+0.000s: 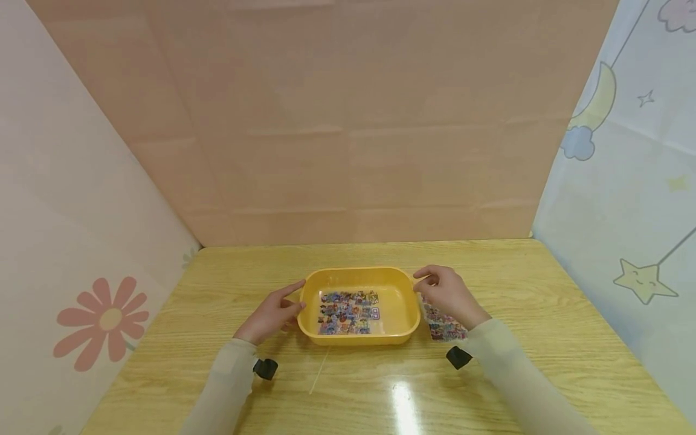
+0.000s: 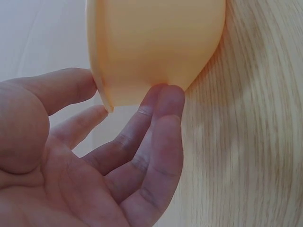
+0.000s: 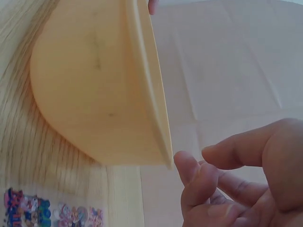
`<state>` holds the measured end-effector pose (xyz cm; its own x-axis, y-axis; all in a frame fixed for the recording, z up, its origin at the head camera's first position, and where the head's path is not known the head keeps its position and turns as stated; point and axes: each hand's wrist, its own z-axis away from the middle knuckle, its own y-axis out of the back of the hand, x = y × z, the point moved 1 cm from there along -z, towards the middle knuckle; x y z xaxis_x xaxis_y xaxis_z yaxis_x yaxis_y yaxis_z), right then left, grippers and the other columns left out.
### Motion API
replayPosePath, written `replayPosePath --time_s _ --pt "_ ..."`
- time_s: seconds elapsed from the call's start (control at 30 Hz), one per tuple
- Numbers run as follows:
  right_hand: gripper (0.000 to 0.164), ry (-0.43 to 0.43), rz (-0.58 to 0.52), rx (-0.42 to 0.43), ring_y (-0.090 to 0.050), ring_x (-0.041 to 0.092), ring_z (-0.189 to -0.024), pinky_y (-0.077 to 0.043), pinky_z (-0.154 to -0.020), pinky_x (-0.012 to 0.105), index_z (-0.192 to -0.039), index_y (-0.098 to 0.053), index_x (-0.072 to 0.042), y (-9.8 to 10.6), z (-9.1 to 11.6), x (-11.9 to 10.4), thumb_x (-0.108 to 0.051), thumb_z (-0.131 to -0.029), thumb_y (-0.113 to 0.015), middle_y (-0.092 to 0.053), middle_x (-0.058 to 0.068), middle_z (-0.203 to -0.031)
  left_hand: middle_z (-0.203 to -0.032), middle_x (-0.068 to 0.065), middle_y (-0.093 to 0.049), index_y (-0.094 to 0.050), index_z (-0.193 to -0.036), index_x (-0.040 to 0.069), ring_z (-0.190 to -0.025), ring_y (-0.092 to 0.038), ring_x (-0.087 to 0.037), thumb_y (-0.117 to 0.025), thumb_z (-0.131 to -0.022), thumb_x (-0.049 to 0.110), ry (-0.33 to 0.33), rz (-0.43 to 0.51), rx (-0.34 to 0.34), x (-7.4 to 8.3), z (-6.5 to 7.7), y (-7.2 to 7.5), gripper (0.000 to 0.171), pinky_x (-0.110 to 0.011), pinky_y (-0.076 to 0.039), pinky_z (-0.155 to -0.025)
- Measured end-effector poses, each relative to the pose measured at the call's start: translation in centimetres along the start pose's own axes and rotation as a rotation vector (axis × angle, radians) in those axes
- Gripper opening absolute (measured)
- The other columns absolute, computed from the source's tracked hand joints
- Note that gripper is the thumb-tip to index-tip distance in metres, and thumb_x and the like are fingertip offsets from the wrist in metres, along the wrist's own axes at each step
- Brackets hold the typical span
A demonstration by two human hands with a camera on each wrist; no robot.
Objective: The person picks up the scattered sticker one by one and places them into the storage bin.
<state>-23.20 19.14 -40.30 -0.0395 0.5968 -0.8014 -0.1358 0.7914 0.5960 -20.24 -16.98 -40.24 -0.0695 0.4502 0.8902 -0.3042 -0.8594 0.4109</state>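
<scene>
A yellow plastic basin (image 1: 393, 339) stands on the wooden table, with a sheet of small colourful cartoon pictures (image 1: 345, 312) inside. My left hand (image 1: 274, 313) grips the basin's left end. In the left wrist view, the thumb meets the rim and several fingertips press the outer wall (image 2: 151, 42). Beside the right end is my right hand (image 1: 447, 295), its fingers loosely bent and holding nothing. The right wrist view shows its fingertips (image 3: 185, 163) right by the rim corner. A second colourful picture sheet (image 1: 448, 329) lies partly hidden under the right hand.
The wooden table (image 1: 228, 266) meets a pinkish backdrop (image 1: 348, 151) behind the basin. Patterned side panels stand left, with a flower (image 1: 110, 319), and right, with a star (image 1: 646, 281). A thin pale strip (image 1: 319, 370) lies before the basin.
</scene>
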Motion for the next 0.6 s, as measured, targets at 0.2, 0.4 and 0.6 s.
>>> replayPosePath --time_s 0.2,0.4,0.6 --pt "0.035 0.0 0.014 0.002 -0.06 0.031 -0.077 -0.049 -0.059 0.038 -0.121 -0.057 -0.004 0.7 0.3 0.8 -0.022 -0.091 -0.059 -0.064 0.018 -0.101 -0.105 -0.021 -0.063 -0.031 -0.148 0.015 -0.082 -0.066 -0.029 -0.055 -0.095 0.016 -0.008 0.005 -0.005 -0.2 -0.1 0.0 0.057 -0.051 -0.052 -0.075" --pt "0.038 -0.034 0.017 -0.003 -0.056 0.029 -0.072 -0.051 -0.053 0.041 -0.123 -0.056 -0.005 1.2 0.5 1.7 -0.026 -0.091 -0.059 -0.063 0.016 -0.103 -0.104 -0.02 -0.063 -0.031 -0.148 0.015 -0.081 -0.066 -0.028 -0.055 -0.095 0.016 -0.007 0.0 -0.008 0.0 0.0 0.1 0.057 -0.05 -0.052 -0.075" --pt "0.039 -0.041 0.028 0.001 -0.056 0.029 -0.065 -0.051 -0.052 0.042 -0.123 -0.056 -0.004 1.4 0.6 2.5 -0.025 -0.09 -0.061 -0.063 0.017 -0.103 -0.103 -0.019 -0.063 -0.031 -0.148 0.016 -0.08 -0.066 -0.027 -0.055 -0.096 0.018 0.002 -0.011 0.005 -1.4 -1.0 0.0 0.057 -0.049 -0.052 -0.073"
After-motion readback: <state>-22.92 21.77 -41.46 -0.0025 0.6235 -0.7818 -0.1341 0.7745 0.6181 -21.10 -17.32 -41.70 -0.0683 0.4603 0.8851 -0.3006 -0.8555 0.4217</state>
